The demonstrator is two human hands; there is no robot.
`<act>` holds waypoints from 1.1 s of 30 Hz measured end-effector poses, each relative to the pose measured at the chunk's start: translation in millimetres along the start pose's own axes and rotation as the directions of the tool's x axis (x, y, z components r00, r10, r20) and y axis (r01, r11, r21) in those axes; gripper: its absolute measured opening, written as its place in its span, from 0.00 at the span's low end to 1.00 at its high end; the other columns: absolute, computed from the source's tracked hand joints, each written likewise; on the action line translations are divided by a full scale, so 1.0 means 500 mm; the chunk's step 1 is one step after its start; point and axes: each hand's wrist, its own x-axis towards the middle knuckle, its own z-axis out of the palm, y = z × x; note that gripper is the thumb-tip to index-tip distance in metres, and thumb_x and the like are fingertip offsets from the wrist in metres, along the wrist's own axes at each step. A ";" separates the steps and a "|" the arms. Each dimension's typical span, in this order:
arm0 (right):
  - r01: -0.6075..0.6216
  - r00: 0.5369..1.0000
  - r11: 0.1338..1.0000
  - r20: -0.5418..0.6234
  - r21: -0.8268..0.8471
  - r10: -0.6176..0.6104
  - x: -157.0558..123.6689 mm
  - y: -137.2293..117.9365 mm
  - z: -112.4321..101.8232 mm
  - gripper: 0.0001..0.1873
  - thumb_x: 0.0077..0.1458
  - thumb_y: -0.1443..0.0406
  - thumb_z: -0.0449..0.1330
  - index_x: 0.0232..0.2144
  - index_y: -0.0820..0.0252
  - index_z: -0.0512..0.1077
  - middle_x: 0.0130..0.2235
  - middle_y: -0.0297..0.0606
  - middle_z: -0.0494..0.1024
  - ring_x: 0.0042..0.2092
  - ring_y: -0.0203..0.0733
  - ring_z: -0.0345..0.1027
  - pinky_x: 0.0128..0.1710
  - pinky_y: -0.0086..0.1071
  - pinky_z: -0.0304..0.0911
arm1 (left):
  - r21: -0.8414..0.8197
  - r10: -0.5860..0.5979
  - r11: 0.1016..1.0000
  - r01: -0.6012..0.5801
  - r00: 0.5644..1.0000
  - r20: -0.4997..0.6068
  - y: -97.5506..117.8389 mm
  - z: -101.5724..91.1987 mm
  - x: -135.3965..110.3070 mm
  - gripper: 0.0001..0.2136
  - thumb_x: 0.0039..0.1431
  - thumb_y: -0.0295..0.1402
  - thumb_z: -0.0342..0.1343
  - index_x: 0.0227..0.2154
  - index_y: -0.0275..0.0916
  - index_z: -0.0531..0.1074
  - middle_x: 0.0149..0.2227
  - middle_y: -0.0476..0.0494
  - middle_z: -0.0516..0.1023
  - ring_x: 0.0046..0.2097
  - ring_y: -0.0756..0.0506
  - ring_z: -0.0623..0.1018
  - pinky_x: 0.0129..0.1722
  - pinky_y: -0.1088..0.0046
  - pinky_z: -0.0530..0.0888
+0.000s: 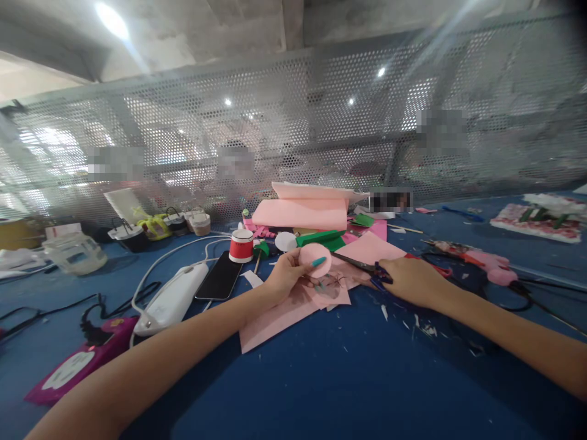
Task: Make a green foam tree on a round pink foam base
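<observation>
Scissors, dark-handled metal (362,266), aimed at small round pink paper disc (314,260).
By its edge the left hand (287,276) pinches the disc, raised above pink paper sheets (275,318) on the blue worktop (321,379), seemingly to keep its rim free; the right hand (410,281) clasps the scissors, long axis near level, tips pointing left.

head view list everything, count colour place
pink disc: one, pink, between the left fingers
scissors: one, dark blades, blue handles, in the right hand
pink sheets: several, pink, on the table under both hands
folded stack: one, pink, behind the hands
green pieces: a few, green, before the folded stack
cup: one, red and white, left of the disc
phone: one, black, left of the cup
white device: one, white, left of the phone
table: one, blue, under everything
mesh screen: one, grey, behind the table
left hand: one, pinching the disc
right hand: one, closed on the scissors
</observation>
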 end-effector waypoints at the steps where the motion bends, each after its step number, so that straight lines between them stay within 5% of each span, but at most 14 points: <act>1: 0.000 1.000 1.000 0.000 0.000 0.000 0.000 0.000 0.000 0.21 0.57 0.56 0.46 0.43 0.63 0.70 0.42 0.51 0.77 0.42 0.55 0.72 0.36 0.39 0.62 | -0.002 -0.001 1.000 0.001 1.000 -0.001 -0.001 -0.001 0.001 0.22 0.41 0.32 0.68 0.41 0.32 0.71 0.27 0.43 0.79 0.21 0.50 0.76 0.19 0.78 0.73; 33: 0.025 1.000 0.999 -0.020 0.025 -0.024 -0.001 0.004 0.005 0.22 0.58 0.54 0.46 0.40 0.63 0.71 0.38 0.51 0.78 0.40 0.54 0.73 0.34 0.37 0.62 | 0.084 0.011 0.996 -0.012 1.000 0.019 0.002 0.001 -0.005 0.27 0.38 0.32 0.69 0.44 0.33 0.68 0.31 0.43 0.78 0.21 0.50 0.76 0.20 0.77 0.73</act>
